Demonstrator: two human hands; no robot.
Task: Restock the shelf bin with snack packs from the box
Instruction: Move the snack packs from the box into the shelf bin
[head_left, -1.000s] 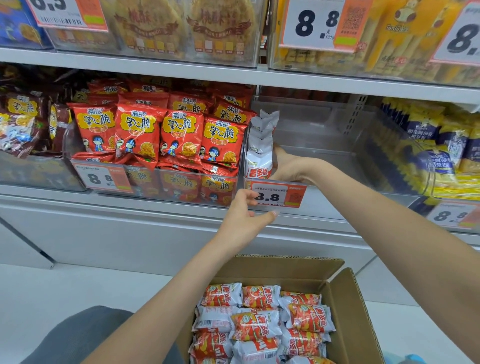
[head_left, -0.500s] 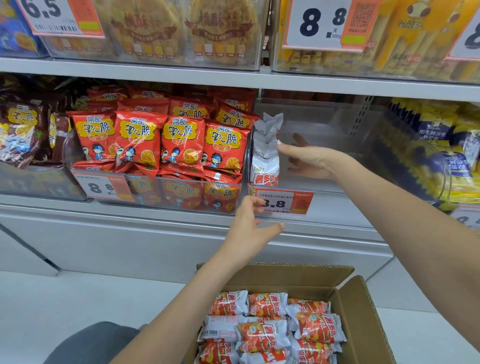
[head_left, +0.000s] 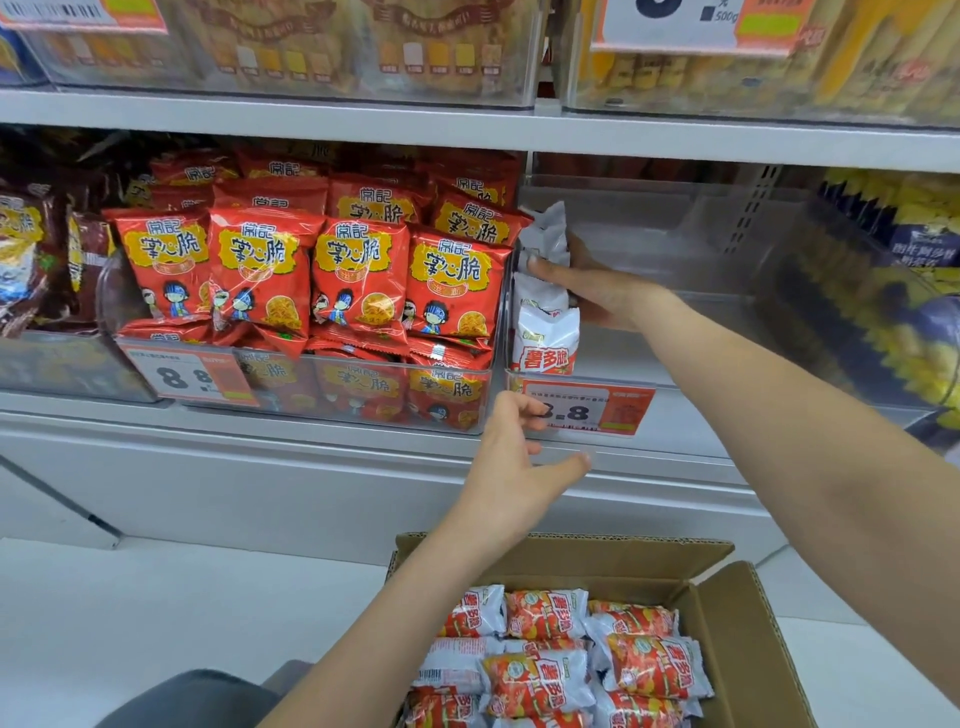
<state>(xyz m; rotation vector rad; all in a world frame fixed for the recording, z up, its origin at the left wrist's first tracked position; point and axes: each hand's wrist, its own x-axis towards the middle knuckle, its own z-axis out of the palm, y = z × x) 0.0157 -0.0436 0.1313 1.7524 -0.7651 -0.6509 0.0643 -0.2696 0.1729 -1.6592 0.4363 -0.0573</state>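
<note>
Stocking a clear shelf bin (head_left: 675, 364). Our right hand (head_left: 597, 291) reaches in, fingers extended flat against the upright white snack packs (head_left: 545, 312) stood at the bin's left wall; our left hand (head_left: 514, 467) hangs spread and empty by the price tag (head_left: 587, 410). More packs lie in the cardboard box (head_left: 748, 623) below. We judge them light, puffed and slippery (contents probably crushable): hold the body broadly, without squeezing

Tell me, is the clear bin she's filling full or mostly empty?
Mostly empty: the clear bin holds only a few white packs at its left wall.
</note>
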